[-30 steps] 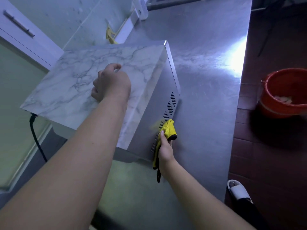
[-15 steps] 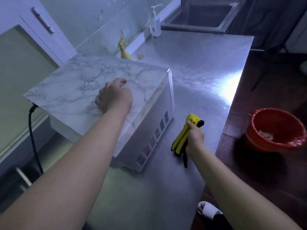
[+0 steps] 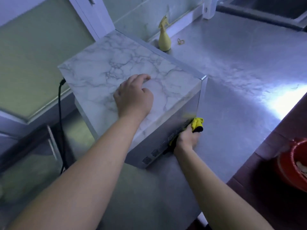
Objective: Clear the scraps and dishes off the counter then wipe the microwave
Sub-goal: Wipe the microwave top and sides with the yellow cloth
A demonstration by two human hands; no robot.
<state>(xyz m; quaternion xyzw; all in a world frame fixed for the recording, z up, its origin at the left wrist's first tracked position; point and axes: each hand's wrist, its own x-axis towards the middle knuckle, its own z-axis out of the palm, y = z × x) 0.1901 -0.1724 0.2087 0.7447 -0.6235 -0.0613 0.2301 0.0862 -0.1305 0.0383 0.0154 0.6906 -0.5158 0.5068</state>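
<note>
Cloth gripped in right fingers presses microwave side (left fingers rest loosely atop).

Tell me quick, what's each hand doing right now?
Left hand: rests on the microwave top, holding nothing.
Right hand: grips the yellow cloth against the microwave's side.

The light is dim and blue-tinted throughout. Beyond and to the right of where the right hand grips the cloth, a white glare blows out the steel counter. The grip itself is motion-smeared, the forearms nearer than it look soft, and the wide-angle edges bow.
</note>
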